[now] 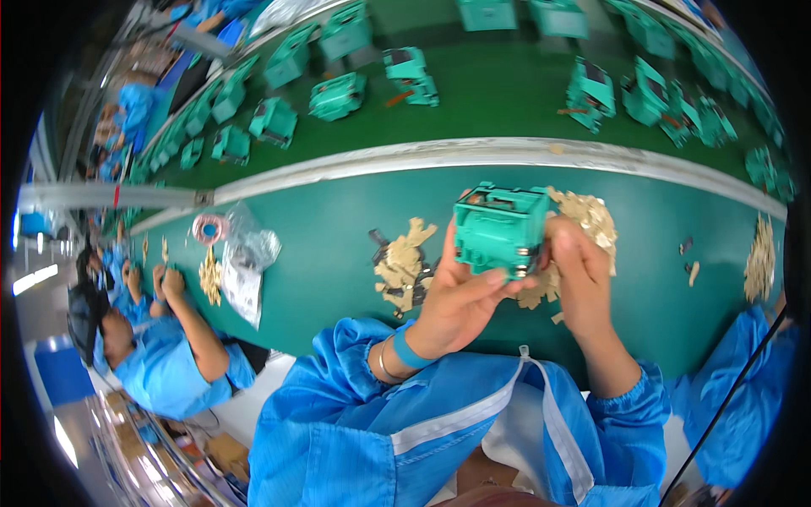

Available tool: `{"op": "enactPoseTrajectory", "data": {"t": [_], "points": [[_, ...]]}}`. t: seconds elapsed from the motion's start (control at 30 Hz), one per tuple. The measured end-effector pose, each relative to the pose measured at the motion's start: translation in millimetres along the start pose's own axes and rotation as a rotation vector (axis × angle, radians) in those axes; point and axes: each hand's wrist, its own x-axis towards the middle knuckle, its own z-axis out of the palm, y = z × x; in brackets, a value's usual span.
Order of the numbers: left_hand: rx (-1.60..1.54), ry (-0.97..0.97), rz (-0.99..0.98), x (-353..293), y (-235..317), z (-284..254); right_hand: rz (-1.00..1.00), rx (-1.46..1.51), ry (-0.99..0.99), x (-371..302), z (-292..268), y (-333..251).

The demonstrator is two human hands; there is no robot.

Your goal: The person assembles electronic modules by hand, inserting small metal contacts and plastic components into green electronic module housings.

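Observation:
Above the bench, my left hand [460,308] grips a green plastic housing [500,228], thumb across its lower front and fingers behind it. The housing is box-shaped, with a dark opening on top and small metallic parts at its lower right corner. Curled at its right side is my right hand [579,266], thumb and fingertips pinched together close to the housing. Whatever lies between those fingertips is too small or hidden to make out. Behind that hand lies a pile of beige flat pieces [591,215]. Left of my left hand is another pile of beige and black pieces [400,266].
Beyond a pale rail [473,152], a green conveyor belt [498,93] carries several similar housings. A pink-and-white tape roll [209,228] and a clear plastic bag [251,253] lie left. A co-worker in blue [173,363] sits at left; a blue sleeve [731,397] shows at right.

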Motion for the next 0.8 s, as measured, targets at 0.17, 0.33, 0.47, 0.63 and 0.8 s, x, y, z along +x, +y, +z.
{"op": "enactPoseTrajectory", "data": {"t": [0.17,0.33,0.47,0.63,0.8], "points": [[0.609,0.060,0.127,-7.8,18.1,-1.5,0.105,-0.135,0.090,28.5,30.4,-24.8],[0.477,-0.616,0.707,-41.3,89.1,11.7,0.213,-0.407,-0.020,127.0,-2.2,-9.9],[0.114,-0.545,0.757,-81.1,102.0,70.9,0.184,-0.657,-0.021,178.0,10.1,0.4],[0.154,-1.090,0.270,-68.0,132.3,42.8,-0.595,-0.897,-0.144,127.1,56.0,7.8],[0.113,-1.075,0.361,-68.7,129.7,50.8,-0.359,-0.991,-0.631,76.6,76.1,19.7]]}}
